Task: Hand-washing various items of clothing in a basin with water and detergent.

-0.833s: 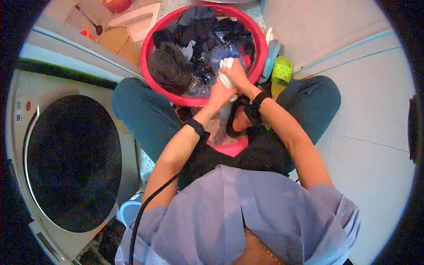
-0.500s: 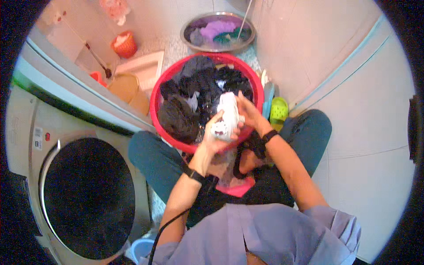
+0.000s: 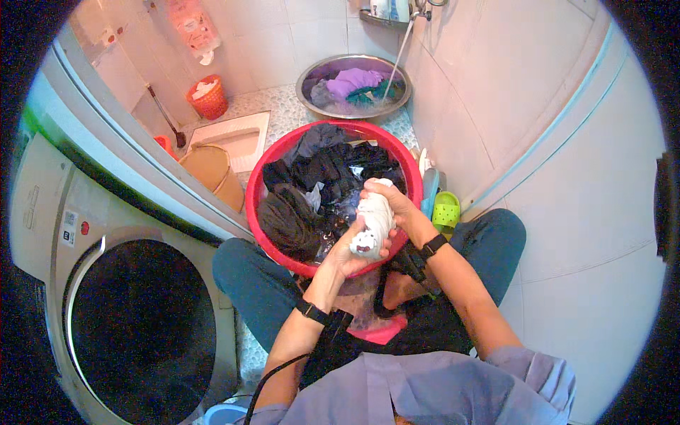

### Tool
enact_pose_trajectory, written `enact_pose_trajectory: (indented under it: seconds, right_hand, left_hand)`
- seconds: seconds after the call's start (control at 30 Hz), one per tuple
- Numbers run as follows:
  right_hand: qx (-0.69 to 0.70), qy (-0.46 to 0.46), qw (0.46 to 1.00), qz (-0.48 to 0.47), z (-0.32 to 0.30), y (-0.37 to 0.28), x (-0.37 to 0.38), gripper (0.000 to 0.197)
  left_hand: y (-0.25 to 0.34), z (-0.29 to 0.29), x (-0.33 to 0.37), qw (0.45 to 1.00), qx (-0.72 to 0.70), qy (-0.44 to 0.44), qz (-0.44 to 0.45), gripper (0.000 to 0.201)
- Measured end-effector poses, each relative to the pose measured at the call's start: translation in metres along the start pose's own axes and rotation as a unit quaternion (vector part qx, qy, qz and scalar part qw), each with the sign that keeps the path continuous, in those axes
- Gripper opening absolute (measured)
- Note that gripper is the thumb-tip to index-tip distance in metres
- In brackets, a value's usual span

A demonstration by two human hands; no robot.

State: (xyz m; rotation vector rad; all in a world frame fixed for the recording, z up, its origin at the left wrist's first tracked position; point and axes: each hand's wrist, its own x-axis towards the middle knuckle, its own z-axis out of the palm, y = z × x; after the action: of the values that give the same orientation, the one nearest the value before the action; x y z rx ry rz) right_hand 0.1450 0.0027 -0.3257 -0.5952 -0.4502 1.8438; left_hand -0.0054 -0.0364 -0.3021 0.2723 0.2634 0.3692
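Largest item near the fingers: a red basin (image 3: 252, 205), its rim passing beneath both hands and its interior lying beyond the fingertips. Wet dark clothes (image 3: 326, 159) heap inside it, ahead and to the left of the fingers, with some water showing between the folds.

Next in size: a white cloth (image 3: 375, 218), located in both hands, above the basin's near right part. Left hand (image 3: 348, 256): fingers wrapped around the lower portion, tips showing on its right side. Right hand (image 3: 398, 205): fingers closed about the upper portion. Both grips appear firm.

Handling, as judged: soft, limp and pliable, not fragile. Probably damp, hence somewhat heavier than when dry and a little slippery; weight should remain modest for two hands. Sound holding points are the two ends, where the fingers already sit, with the full bundle gathered into each palm, since a pinch on one loose fold could let the rest slip.

Appearance: bunched into a thick, elongated roll, tilted, upper end leaning right. Folds run along the surface between the hands. Smallest feature: dark marks (image 3: 366, 243) at the lower end, beside the left fingers; nature not determinable.
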Motion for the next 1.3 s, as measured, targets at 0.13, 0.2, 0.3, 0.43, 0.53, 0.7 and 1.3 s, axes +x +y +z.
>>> enact_pose_trajectory:
  seconds: [0.13, 0.2, 0.3, 0.43, 0.53, 0.7, 1.3]
  right_hand:
    - [-0.146, 0.03, 0.989, -0.001, 0.02, 0.003, 0.005, 0.016]
    - [-0.203, 0.054, 0.978, -0.01, 0.015, 0.01, 0.012, 0.016]
    - [-0.321, 0.081, 0.943, -0.037, -0.003, 0.027, 0.025, 0.016]
    - [-0.44, 0.121, 0.887, -0.073, -0.026, 0.051, 0.03, 0.019]
    - [-0.553, 0.186, 0.805, -0.104, -0.032, 0.065, 0.026, 0.028]
    - [-0.605, 0.21, 0.758, -0.123, -0.058, 0.092, 0.034, 0.026]
    - [0.084, 0.122, 0.971, 0.19, -0.049, 0.105, 0.007, 0.034]
  left_hand:
    - [-0.001, -0.01, -0.003, 0.956, 0.207, 0.204, 0.038, 0.047]
    - [-0.007, -0.011, 0.003, 0.939, 0.264, 0.202, 0.091, 0.046]
    - [-0.014, -0.038, 0.006, 0.889, 0.361, 0.232, 0.157, 0.044]
    - [-0.025, -0.063, 0.012, 0.85, 0.429, 0.26, 0.164, 0.05]
    - [-0.033, -0.09, 0.015, 0.771, 0.528, 0.322, 0.149, 0.054]
    - [-0.044, -0.138, 0.022, 0.656, 0.639, 0.385, 0.11, 0.059]
    - [0.038, -0.105, -0.007, 0.673, 0.524, 0.468, 0.231, 0.063]
